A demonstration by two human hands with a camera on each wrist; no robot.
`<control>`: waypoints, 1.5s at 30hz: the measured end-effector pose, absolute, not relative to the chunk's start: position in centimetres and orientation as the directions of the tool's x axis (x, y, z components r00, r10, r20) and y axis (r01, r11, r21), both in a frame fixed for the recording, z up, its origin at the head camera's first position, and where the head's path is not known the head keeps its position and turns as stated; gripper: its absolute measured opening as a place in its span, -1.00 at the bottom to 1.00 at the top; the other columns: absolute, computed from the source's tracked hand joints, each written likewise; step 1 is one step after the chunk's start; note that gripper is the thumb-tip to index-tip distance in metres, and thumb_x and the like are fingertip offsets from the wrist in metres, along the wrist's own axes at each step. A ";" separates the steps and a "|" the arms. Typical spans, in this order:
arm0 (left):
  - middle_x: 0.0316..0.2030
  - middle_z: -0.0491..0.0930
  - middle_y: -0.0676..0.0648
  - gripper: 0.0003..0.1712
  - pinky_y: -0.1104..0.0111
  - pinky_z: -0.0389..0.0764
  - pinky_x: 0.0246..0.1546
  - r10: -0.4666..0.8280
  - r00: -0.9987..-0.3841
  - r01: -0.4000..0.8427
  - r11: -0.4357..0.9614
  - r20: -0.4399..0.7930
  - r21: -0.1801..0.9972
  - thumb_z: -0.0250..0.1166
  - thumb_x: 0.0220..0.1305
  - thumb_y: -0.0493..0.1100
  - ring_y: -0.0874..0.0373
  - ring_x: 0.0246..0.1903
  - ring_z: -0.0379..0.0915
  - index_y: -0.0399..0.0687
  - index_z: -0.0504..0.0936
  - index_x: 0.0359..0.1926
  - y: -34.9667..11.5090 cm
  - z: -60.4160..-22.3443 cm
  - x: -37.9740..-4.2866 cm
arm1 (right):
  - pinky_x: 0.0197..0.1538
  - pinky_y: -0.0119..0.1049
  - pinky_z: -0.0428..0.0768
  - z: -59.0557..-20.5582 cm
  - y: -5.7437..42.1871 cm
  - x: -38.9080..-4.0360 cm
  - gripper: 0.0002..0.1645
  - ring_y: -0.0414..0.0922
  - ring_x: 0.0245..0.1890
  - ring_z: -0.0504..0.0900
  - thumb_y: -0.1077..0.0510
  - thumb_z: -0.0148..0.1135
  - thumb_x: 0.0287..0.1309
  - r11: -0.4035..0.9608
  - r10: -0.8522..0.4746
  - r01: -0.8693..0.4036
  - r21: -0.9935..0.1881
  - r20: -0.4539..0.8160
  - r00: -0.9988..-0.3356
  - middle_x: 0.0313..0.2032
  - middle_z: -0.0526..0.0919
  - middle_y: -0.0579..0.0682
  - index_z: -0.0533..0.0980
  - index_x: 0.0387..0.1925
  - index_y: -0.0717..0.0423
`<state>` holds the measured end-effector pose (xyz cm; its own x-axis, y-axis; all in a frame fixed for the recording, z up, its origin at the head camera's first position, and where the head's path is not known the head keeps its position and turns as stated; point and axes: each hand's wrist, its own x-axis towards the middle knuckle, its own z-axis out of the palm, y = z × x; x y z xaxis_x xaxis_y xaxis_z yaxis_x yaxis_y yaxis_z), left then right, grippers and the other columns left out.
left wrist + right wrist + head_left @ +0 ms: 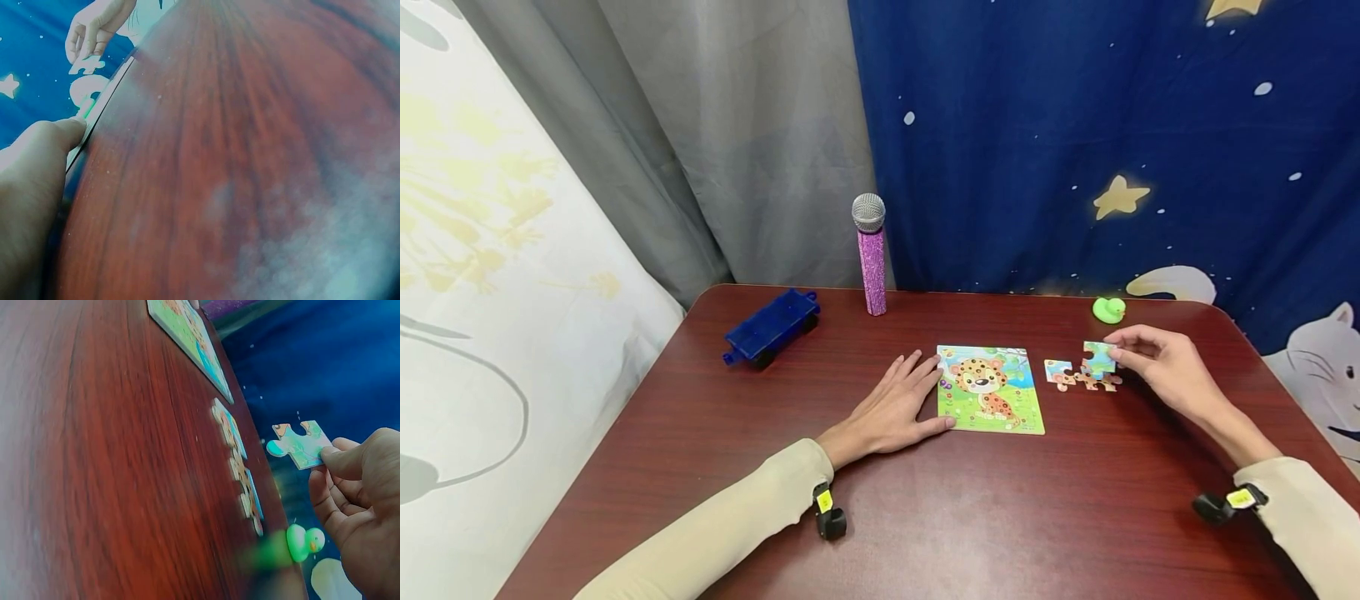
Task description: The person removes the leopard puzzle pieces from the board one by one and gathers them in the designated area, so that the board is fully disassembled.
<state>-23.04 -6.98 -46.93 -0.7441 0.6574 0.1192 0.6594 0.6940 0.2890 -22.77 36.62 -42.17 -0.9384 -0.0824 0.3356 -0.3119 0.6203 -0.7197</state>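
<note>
Between the thumb and fingers of my right hand (pixel 1172 375) is a puzzle piece (pixel 303 447), green and light blue with a rounded knob, raised above the table in the right wrist view. Below it lie several joined puzzle pieces (pixel 1086 381) with orange spotted and blue parts. My left hand (pixel 883 417) rests on the table with fingers spread, its fingertips and thumb at the left edge of a square picture board (pixel 1026 408). A spotted leopard cub on green grass is printed on that board, just left of the loose pieces.
A green toy duck (pixel 1108 310) sits at the back right edge of the dark red-brown table (pixel 1000 517). An upright microphone (pixel 872 267) with a pink glittery handle stands at the back. Farther left is a blue toy wagon (pixel 771 327). Curtains (pixel 1000 167) hang behind the table.
</note>
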 end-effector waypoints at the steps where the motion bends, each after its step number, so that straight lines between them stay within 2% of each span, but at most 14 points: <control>1: 0.74 0.11 -0.10 0.03 -0.01 -0.22 0.74 0.658 -0.744 0.660 0.694 0.119 0.287 0.15 0.55 0.48 -0.14 0.76 -0.18 -0.12 0.30 0.70 -7.0 -46.9 -23.0 | -0.30 -0.61 0.52 -42.1 36.9 -22.6 -0.82 -0.33 -0.39 0.65 0.41 0.46 0.37 0.628 -0.080 -0.309 -0.715 0.335 -0.939 -0.31 0.81 -0.07 0.74 -0.02 0.34; 10: 0.73 0.14 -0.11 0.04 -0.02 -0.21 0.74 0.660 -0.742 0.663 0.696 0.119 0.277 0.16 0.55 0.48 -0.14 0.75 -0.17 -0.13 0.31 0.70 -7.0 -46.8 -23.0 | -0.27 -0.65 0.54 -42.2 39.2 -21.8 -0.84 -0.40 -0.37 0.67 0.34 0.46 0.40 0.650 -0.072 -0.292 -0.701 0.326 -0.943 -0.30 0.80 -0.22 0.74 -0.03 0.32; 16: 0.73 0.15 -0.12 0.03 -0.02 -0.22 0.74 0.661 -0.741 0.663 0.695 0.114 0.280 0.16 0.56 0.47 -0.14 0.76 -0.17 -0.13 0.31 0.70 -6.9 -46.8 -23.0 | -0.27 -0.64 0.54 -43.1 40.9 -21.6 -0.82 -0.42 -0.37 0.68 0.34 0.43 0.44 0.641 -0.073 -0.263 -0.721 0.283 -0.956 -0.29 0.82 -0.14 0.71 -0.02 0.39; 23: 0.72 0.17 -0.13 0.03 -0.03 -0.20 0.74 0.661 -0.740 0.666 0.693 0.123 0.276 0.18 0.55 0.46 -0.16 0.75 -0.16 -0.14 0.32 0.69 -7.0 -46.8 -22.9 | -0.32 -0.60 0.54 -44.2 42.0 -21.7 -0.83 -0.38 -0.41 0.66 0.42 0.40 0.41 0.680 -0.091 -0.244 -0.691 0.251 -0.964 -0.34 0.80 -0.20 0.70 -0.02 0.45; 34: 0.72 0.16 -0.13 0.03 -0.03 -0.19 0.74 0.664 -0.737 0.671 0.694 0.128 0.260 0.16 0.56 0.47 -0.16 0.75 -0.15 -0.13 0.32 0.69 -7.0 -47.1 -23.0 | -0.32 -0.61 0.44 -45.0 42.6 -21.7 -0.86 -0.43 -0.40 0.59 0.38 0.43 0.40 0.754 -0.107 -0.255 -0.605 0.271 -0.957 -0.31 0.82 -0.10 0.75 -0.05 0.32; 41: 0.73 0.15 -0.12 0.03 -0.03 -0.20 0.74 0.664 -0.739 0.669 0.698 0.118 0.256 0.15 0.56 0.48 -0.15 0.75 -0.17 -0.13 0.30 0.70 -7.0 -47.0 -23.0 | -0.29 -0.60 0.43 -44.9 42.3 -21.8 -0.86 -0.45 -0.36 0.59 0.30 0.44 0.44 0.800 -0.113 -0.249 -0.547 0.270 -0.956 -0.22 0.85 0.11 0.78 -0.04 0.23; 45: 0.73 0.14 -0.12 0.03 -0.03 -0.20 0.74 0.666 -0.738 0.669 0.699 0.111 0.254 0.14 0.57 0.48 -0.15 0.76 -0.17 -0.13 0.30 0.70 -7.0 -46.9 -23.0 | -0.28 -0.60 0.41 -45.0 42.2 -21.8 -0.87 -0.46 -0.35 0.57 0.30 0.44 0.44 0.819 -0.110 -0.244 -0.520 0.276 -0.955 -0.20 0.85 0.15 0.79 -0.05 0.20</control>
<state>-23.00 -6.98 -46.86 -0.7379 0.6657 0.1114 0.6688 0.6989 0.2536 -21.79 42.15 -44.98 -0.9550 -0.1101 0.2755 -0.2444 0.8186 -0.5199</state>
